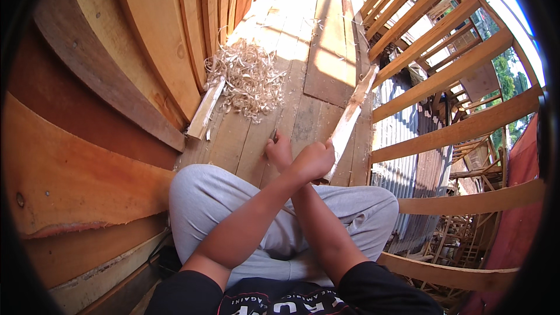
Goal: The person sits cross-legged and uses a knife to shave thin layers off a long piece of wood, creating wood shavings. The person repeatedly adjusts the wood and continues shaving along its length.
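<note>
Left of the wooden strip (346, 128), shavings (248, 79) are heaped on floorboards (314, 118); nearer, a small dark object (273, 135) is gripped by the right hand (280, 151). The strip's near end is clasped by the left hand (317, 161); rightward, room is bounded by railing (455, 136).

Forearms (245, 216) crossed, left over right | left grip (315, 160) curled, rightward | right grip (280, 151) curled, leftward
</note>
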Demonstrator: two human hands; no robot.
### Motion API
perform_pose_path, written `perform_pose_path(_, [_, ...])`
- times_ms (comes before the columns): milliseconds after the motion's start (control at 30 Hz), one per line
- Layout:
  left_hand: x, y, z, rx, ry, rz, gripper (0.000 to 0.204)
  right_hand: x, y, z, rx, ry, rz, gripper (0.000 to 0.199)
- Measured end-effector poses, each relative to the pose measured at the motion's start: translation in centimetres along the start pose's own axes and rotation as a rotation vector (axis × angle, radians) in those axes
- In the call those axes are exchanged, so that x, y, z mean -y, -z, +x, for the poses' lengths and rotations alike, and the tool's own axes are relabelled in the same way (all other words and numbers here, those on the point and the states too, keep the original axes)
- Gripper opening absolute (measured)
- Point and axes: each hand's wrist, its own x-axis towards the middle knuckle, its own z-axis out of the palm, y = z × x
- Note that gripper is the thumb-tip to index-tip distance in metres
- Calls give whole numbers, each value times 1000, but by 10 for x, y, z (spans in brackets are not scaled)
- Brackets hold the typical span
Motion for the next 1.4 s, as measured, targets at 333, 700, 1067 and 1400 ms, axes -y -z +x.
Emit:
perform_pose_path(333, [18, -3, 12, -69, -48, 3, 66, 53, 10, -23, -84, -119, 22, 25])
perform_pose_path(700, [17, 5, 9, -40, -56, 31, 71, 72, 10, -30, 27, -77, 83, 45])
perform_pose_path(1067, [10, 6, 4, -36, -1, -24, 68, 58, 9, 0, -2, 13, 89, 50])
perform_pose_path(1400, [2, 10, -4, 4, 43, -65, 71, 64, 3, -10, 84, -66, 185, 48])
